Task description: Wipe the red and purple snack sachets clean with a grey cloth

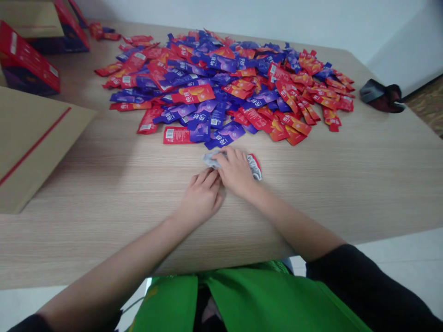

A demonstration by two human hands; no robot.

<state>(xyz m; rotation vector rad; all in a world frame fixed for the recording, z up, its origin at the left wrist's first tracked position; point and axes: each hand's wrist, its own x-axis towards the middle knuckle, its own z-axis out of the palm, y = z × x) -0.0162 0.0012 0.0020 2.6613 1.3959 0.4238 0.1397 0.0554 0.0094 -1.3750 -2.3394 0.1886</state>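
- Left hand [203, 194], bare, fingers curled inward: its fingertips are at the near left edge of the fabric, seemingly touching it; whether they pinch anything cannot be told.
- Crumpled light-grey fabric piece with a red edge [255, 167]: it lies flat on the tabletop, mostly beneath the right palm and fingers, one grey end poking out left of them and the red-edged end to their right. Its long axis runs roughly left to right, across the person's front.
- Right hand [237, 173], bare, laid over the middle of the fabric with fingers pointing left and away. It is the nearer of the two; its fingers are bent low on the cloth, but whether they clasp it or only press cannot be told.
- Counted, left of the grip: one tan cardboard panel with a red stripe [34, 175] and, farther off, at least two red-and-navy printed cartons [31, 60].
- Beyond the grip: one broad heap of shiny red-orange sachets [192, 94] and purple-blue sachets [226, 133], overlapping too much to count; the closest purple-blue one lies just past the right fingers.
- At the grip: two hands, one visible fabric mass; whether it is one layer or several is hidden.
- Beneath everything: one pale wood-grain tabletop [69, 230].
- Well to the right of the grip: one crumpled black and dark-red object [382, 97].
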